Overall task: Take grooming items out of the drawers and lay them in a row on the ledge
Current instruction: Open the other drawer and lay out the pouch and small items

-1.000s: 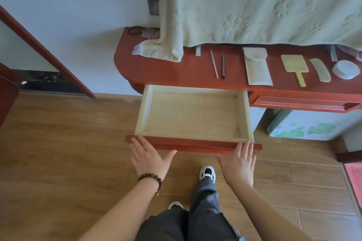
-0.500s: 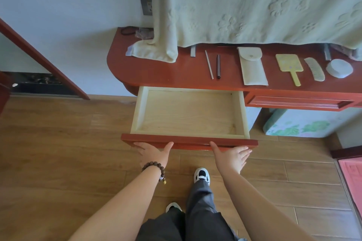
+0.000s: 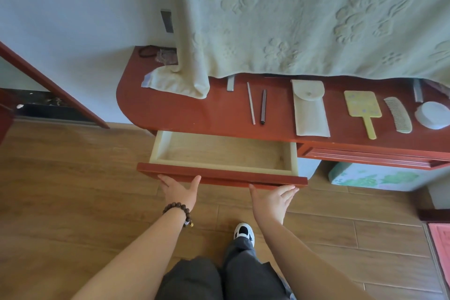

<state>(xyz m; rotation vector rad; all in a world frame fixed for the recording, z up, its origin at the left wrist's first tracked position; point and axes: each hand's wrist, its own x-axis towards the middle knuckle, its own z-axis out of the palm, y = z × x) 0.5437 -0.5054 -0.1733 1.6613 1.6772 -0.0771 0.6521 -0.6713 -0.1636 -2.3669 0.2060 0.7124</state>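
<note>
The left drawer (image 3: 219, 174) of the red dresser stands partly out, and the visible part of its pale wooden inside holds nothing. My left hand (image 3: 179, 191) and my right hand (image 3: 270, 198) press flat against its red front, fingers straight. On the red ledge (image 3: 170, 109) lie in a row a thin pale stick (image 3: 250, 103), a dark pencil (image 3: 263, 107), a pale pouch (image 3: 309, 107), a yellow hand mirror (image 3: 362, 108), a pale comb (image 3: 398, 114) and a round white case (image 3: 433, 114).
A pale green embossed cloth (image 3: 304, 19) hangs over the ledge's back, one corner lying on the ledge. The right drawer (image 3: 370, 156) is closed. A flowered box (image 3: 379, 176) sits on the floor beneath it. My legs and shoe (image 3: 243, 232) are below the drawer.
Both hands went from hovering near the drawer front to pressing on it, and the drawer has slid inward, so less of its inside shows.
</note>
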